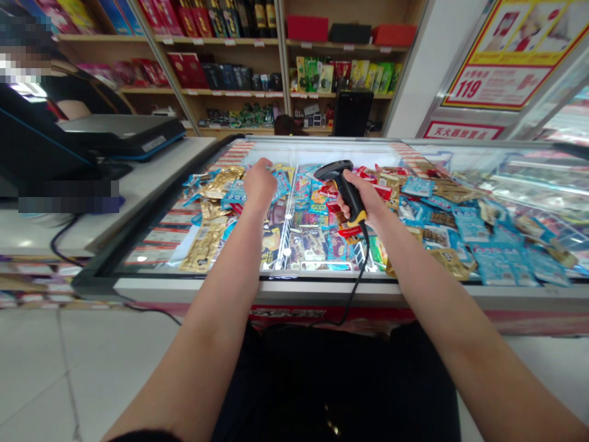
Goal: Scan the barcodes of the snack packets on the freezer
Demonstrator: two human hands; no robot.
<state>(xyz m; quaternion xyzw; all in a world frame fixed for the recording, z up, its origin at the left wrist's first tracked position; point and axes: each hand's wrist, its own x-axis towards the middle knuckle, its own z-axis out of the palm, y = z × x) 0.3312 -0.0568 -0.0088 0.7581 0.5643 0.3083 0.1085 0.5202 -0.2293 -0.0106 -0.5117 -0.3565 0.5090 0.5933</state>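
Note:
My right hand (pixel 364 195) is wrapped round the grip of a black and yellow barcode scanner (pixel 352 195). The scanner's head points left above the packets, and its cable hangs down from the grip over the front edge of the freezer. My left hand (pixel 261 184) is closed, its back towards me, over the packets on the left side. Anything in its fingers is hidden. Blue snack packets (pixel 234 193) are next to it, and gold packets (pixel 204 242) lie nearer its forearm. Red packets (pixel 385 192) lie around my right hand.
The packets lie on and under the glass top of a chest freezer (pixel 161 283), with a white wire divider (pixel 286 230) inside. To the left, a counter (pixel 165 178) carries a scale (pixel 129 132); a person stands behind it. Stocked shelves (pixel 221 42) line the back.

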